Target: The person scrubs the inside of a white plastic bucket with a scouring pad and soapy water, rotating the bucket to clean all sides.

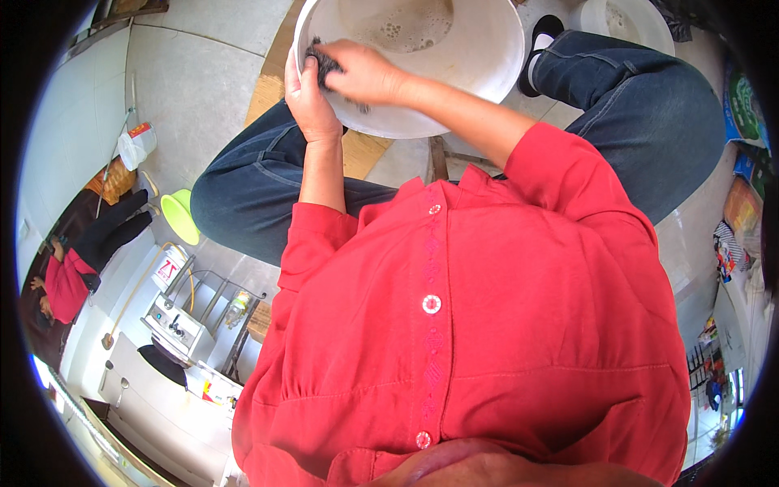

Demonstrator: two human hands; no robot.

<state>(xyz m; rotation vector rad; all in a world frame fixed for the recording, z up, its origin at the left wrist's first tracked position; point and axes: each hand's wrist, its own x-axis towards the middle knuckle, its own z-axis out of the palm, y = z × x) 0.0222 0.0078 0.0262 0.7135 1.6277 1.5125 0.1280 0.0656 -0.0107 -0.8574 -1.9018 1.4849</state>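
A large white basin (481, 61) lies between my knees, with foamy, murky water (420, 27) in its far part. My right hand (368, 73), slightly blurred, reaches across and presses a dark, wiry clump, perhaps a scouring pad (325, 64), at the basin's left wall. My left hand (310, 100) grips the rim there, thumb inside at the clump and fingers mostly hidden outside. Small dark bits (363, 108) lie on the inner wall under my right hand.
A second pale basin (645, 27) holding liquid stands beyond my right foot. A lime-green basin (178, 216) and a white bucket (139, 146) are at the left. Another person (70, 280) in red is at the far left. Filled bags (742, 106) line the right edge.
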